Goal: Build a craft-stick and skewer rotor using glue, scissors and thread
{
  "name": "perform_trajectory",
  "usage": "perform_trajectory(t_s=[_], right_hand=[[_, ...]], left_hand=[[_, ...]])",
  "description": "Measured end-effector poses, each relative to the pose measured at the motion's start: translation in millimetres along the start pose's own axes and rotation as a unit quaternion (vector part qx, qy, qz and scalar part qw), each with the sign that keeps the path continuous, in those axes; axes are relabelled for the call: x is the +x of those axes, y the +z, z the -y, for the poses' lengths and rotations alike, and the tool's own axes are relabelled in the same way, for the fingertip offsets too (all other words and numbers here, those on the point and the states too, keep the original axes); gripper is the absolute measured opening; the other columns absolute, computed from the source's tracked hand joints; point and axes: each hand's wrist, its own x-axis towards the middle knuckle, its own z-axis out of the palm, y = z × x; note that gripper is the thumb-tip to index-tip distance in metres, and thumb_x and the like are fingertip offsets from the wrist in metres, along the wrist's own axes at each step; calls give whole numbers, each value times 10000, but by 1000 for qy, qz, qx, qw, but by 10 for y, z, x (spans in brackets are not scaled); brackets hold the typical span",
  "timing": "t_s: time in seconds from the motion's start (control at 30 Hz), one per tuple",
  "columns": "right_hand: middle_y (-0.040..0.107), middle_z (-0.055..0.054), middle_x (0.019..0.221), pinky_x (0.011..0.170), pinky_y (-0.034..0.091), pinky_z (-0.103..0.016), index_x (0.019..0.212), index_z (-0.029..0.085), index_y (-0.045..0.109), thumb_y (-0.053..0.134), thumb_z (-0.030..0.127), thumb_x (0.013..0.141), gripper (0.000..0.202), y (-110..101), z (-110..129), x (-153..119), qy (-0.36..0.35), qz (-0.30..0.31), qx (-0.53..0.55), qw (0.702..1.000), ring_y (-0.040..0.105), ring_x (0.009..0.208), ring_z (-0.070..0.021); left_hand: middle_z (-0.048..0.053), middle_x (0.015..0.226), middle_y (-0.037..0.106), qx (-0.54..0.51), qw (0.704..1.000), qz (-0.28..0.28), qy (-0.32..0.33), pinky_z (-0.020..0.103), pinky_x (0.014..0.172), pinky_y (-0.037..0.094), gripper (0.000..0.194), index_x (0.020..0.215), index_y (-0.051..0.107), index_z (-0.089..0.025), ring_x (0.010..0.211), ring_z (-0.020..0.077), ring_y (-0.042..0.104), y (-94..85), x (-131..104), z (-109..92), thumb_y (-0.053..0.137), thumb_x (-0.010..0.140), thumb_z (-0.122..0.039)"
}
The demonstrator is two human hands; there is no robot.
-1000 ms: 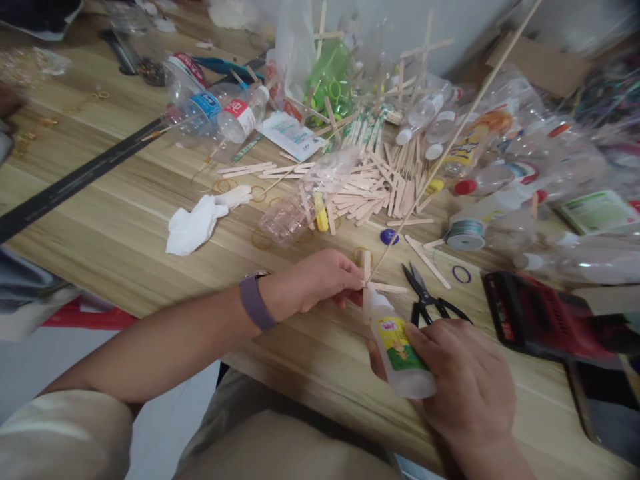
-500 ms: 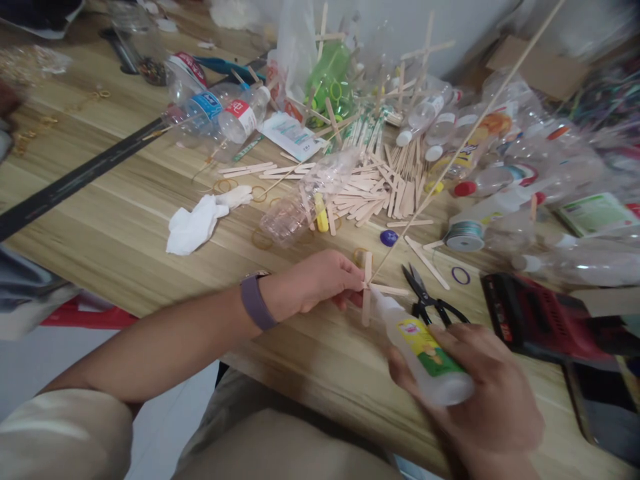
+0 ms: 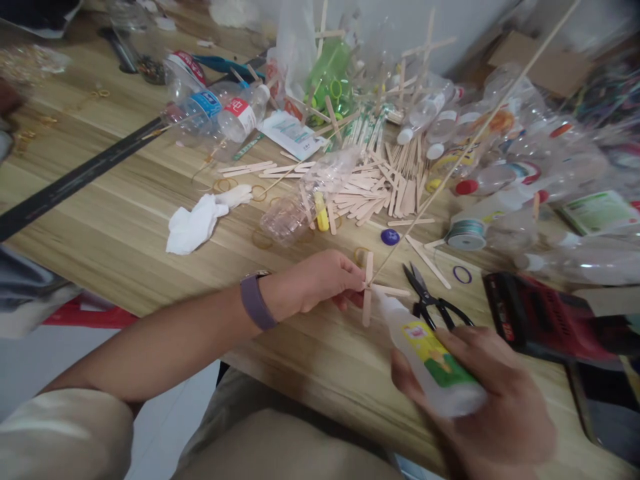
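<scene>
My left hand (image 3: 333, 280) pinches the left arm of a cross of flat wooden sticks (image 3: 367, 308). From the cross's centre a long thin wooden rod (image 3: 440, 180) rises toward the upper right. Wrapped round a white glue bottle (image 3: 430, 363) with a yellow and green label is my right hand (image 3: 495, 400). The bottle is tilted, its nozzle close to the cross's centre; whether it touches cannot be made out. Black-handled scissors (image 3: 430, 297) lie just right of the cross, partly behind the bottle.
Loose wooden sticks (image 3: 370, 193) are heaped behind my hands, beside a crumpled clear bottle (image 3: 290, 213). White tissue (image 3: 193, 223) lies left. Several plastic bottles (image 3: 500, 177) crowd the back right. A red and black power tool (image 3: 550, 320) and a phone (image 3: 605, 407) are at right.
My right hand and the glue bottle have shifted slightly right and down, the nozzle drawing a little away from the cross's centre. My left hand stays almost where it was.
</scene>
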Motion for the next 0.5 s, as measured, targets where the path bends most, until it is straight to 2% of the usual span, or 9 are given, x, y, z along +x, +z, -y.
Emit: perform_trajectory(t_s=[0.17, 0.3, 0.5], right_hand=[[523, 7, 563, 470, 403, -293, 749, 234, 572, 647, 403, 811, 196, -4, -7, -32, 9, 25, 10, 1000, 513, 503, -170], [524, 7, 562, 469, 402, -282, 755, 231, 578, 618, 384, 833, 176, -5, 13, -24, 22, 7, 14, 1000, 506, 499, -163], [543, -3, 583, 493, 419, -279, 783, 218, 611, 594, 426, 852, 219, -30, 37, -24, 45, 23, 2, 999, 532, 522, -164]], left_hand=[[16, 612, 643, -4, 1000, -3, 2, 190, 469, 377, 222, 604, 658, -124, 587, 109, 599, -1, 4, 11, 537, 774, -47], [15, 620, 649, -1, 1000, -4, 0, 182, 454, 368, 228, 610, 659, -124, 589, 105, 602, 1, 6, 10, 532, 779, -38], [18, 622, 649, 8, 1000, -3, -1, 178, 441, 365, 216, 627, 663, -116, 590, 103, 604, -5, 14, 16, 535, 783, -40]])
